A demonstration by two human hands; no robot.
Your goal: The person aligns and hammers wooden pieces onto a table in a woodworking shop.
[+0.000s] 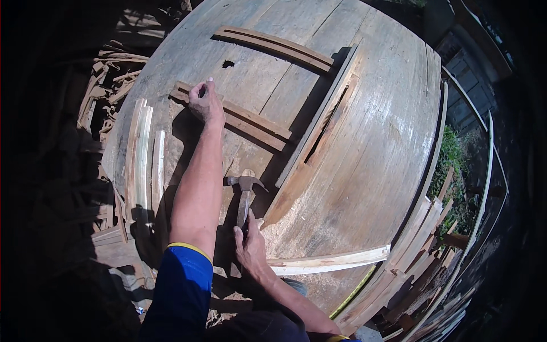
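My left hand [206,104] is over the near end of a grooved wooden strip [253,122], its thumb and fingers curled together in a pinch. Whatever sits between those fingertips, if anything, is too small to make out. Lower down, my right hand [250,246] is wrapped round the handle of a claw hammer [246,185]. The hammer's metal head points away from me, close to the table's near edge. Farther off lies a second grooved strip [276,47], roughly parallel to the first. Both strips run toward a long straight board [317,117] on the tabletop.
The large plank table [376,142] has a long slot [327,124] beside the board and a small hole [228,64]. Sawdust [290,228] lies near a pale batten [330,261] and a yellow tape measure [354,292]. Upright offcuts [139,157] lean at left; scrap wood [105,91] is piled beyond.
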